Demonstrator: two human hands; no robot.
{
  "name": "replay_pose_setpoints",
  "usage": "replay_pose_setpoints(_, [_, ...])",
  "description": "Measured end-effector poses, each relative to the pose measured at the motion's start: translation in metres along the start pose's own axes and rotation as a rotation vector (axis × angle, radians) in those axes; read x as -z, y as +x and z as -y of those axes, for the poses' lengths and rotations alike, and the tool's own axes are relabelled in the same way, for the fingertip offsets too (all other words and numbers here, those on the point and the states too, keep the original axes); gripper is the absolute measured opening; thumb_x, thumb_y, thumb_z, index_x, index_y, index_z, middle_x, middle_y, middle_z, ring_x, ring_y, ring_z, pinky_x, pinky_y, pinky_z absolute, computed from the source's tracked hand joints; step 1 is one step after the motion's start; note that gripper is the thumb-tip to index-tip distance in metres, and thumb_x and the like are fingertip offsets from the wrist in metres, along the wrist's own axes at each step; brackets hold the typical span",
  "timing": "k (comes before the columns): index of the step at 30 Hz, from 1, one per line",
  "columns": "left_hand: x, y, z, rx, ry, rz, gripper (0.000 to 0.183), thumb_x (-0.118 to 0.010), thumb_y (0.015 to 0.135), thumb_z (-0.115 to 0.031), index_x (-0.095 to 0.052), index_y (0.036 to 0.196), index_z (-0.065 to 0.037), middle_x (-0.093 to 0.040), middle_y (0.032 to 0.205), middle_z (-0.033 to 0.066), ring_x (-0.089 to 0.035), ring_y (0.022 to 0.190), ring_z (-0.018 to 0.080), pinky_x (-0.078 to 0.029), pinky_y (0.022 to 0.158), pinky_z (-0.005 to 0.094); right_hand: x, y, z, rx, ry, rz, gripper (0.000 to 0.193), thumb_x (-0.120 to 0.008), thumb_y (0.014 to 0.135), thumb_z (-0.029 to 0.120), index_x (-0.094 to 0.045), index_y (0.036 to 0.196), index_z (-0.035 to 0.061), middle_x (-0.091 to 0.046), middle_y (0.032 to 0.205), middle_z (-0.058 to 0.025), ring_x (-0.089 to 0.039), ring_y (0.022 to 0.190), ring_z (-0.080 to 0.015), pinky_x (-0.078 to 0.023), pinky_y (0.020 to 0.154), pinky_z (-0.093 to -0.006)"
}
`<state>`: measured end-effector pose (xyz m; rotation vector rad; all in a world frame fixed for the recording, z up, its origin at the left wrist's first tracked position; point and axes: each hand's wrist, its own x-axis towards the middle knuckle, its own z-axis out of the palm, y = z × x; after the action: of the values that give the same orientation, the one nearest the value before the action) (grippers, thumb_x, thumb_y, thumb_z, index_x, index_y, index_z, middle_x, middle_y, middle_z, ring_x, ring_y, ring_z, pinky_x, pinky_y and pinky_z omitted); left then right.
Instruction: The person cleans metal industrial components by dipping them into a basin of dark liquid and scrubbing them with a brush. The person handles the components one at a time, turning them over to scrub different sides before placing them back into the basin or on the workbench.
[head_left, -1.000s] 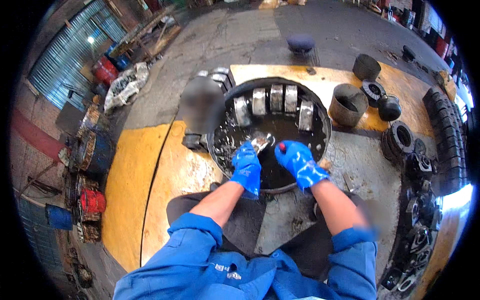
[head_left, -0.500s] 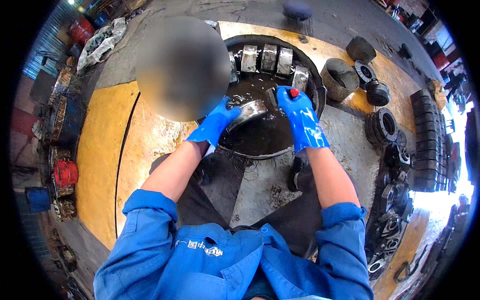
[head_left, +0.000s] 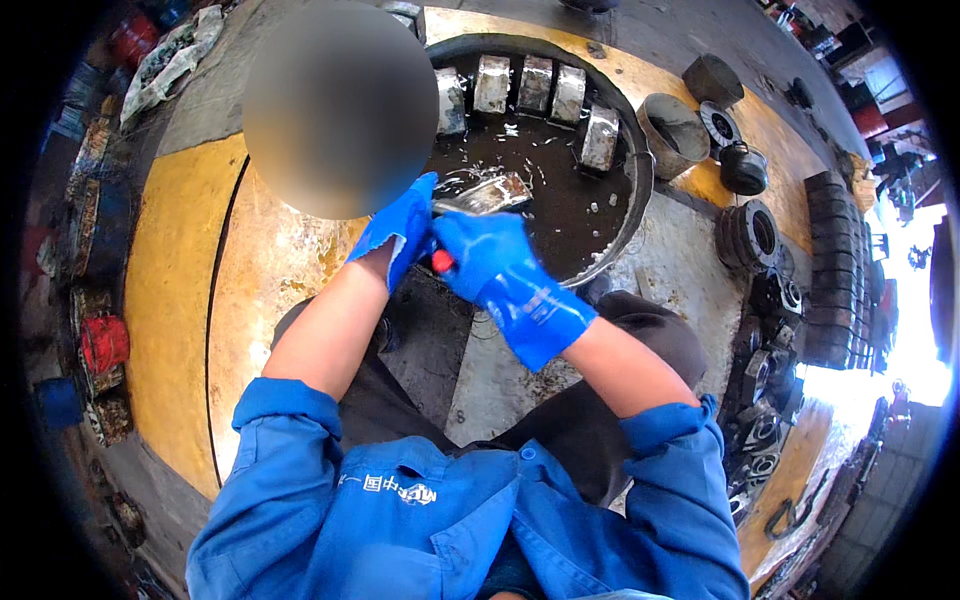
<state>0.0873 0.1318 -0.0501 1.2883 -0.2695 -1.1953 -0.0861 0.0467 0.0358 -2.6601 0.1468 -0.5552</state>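
A round, dark tub [head_left: 640, 215] of murky liquid stands before me. Inside it, a wet metal ring [head_left: 500, 193] lies tilted near the left side. My left hand [head_left: 403, 228], in a blue rubber glove, is closed at the ring's near left end, its fingers partly hidden. My gloved right hand [head_left: 490, 255] reaches across beside it, wrapped around a red-handled tool [head_left: 442, 261]. A pale, narrow part of that tool [head_left: 452, 208] shows by the ring's left end; its working end cannot be made out. Several metal rings [head_left: 535, 85] stand on edge along the tub's far wall.
Open metal cans [head_left: 672, 135] and a small dark pot [head_left: 743, 168] stand right of the tub. Stacked dark blocks [head_left: 838, 270] and loose metal parts [head_left: 762, 435] line the right side. Yellow sheeting [head_left: 180, 300] covers the floor at left. A blurred round patch hides the tub's upper left.
My right hand has swung left and nearer to me with the red-handled tool, from the tub's right side to beside my left hand. My left hand has shifted slightly left. The view has tilted down.
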Motion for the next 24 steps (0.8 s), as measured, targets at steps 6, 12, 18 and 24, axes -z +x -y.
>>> replay_pose_setpoints(6, [0.004,-0.028,-0.019,0.153,-0.245,-0.097,0.066,-0.052,0.104,-0.048,-0.036,0.152,-0.006,-0.057,0.14,0.0145,-0.06,0.119,0.0274,-0.048,0.101,0.0443,0.026,0.007,-0.016,-0.508,0.359,-0.163,0.02,-0.073,0.092,0.026,-0.078,0.109,0.0172,-0.077,0.094,-0.0123,-0.075,0.084,-0.0244,-0.06,0.079,-0.0361])
replay_pose_setpoints(12, [0.004,-0.017,-0.016,0.196,-0.144,-0.076,0.071,-0.051,0.1,-0.058,-0.035,0.155,-0.016,-0.045,0.152,0.013,-0.05,0.13,0.0302,-0.04,0.106,0.0501,0.046,-0.011,-0.147,-1.087,0.674,-0.221,0.037,-0.068,0.097,0.036,-0.074,0.119,0.0077,-0.074,0.086,-0.007,-0.071,0.075,-0.018,-0.054,0.064,-0.0293])
replay_pose_setpoints(18, [0.018,-0.01,-0.006,0.192,-0.18,-0.14,0.069,-0.052,0.101,-0.056,-0.036,0.155,-0.015,-0.045,0.153,0.0142,-0.049,0.131,0.0309,-0.038,0.108,0.051,0.051,-0.024,-0.159,-1.162,0.949,-0.369,0.038,-0.07,0.094,0.038,-0.072,0.114,0.006,-0.072,0.087,-0.0084,-0.07,0.07,-0.0187,-0.053,0.061,-0.0308])
replay_pose_setpoints(24, [0.021,-0.009,-0.012,0.132,-0.169,-0.034,0.076,-0.054,0.101,-0.055,-0.028,0.16,-0.014,-0.032,0.163,0.0187,-0.038,0.145,0.0353,-0.032,0.117,0.0492,0.009,-0.058,-0.184,-1.149,0.69,-0.228,0.031,-0.069,0.09,0.039,-0.071,0.092,0.0079,-0.067,0.075,-0.0045,-0.06,0.062,-0.0158,-0.047,0.059,-0.0334])
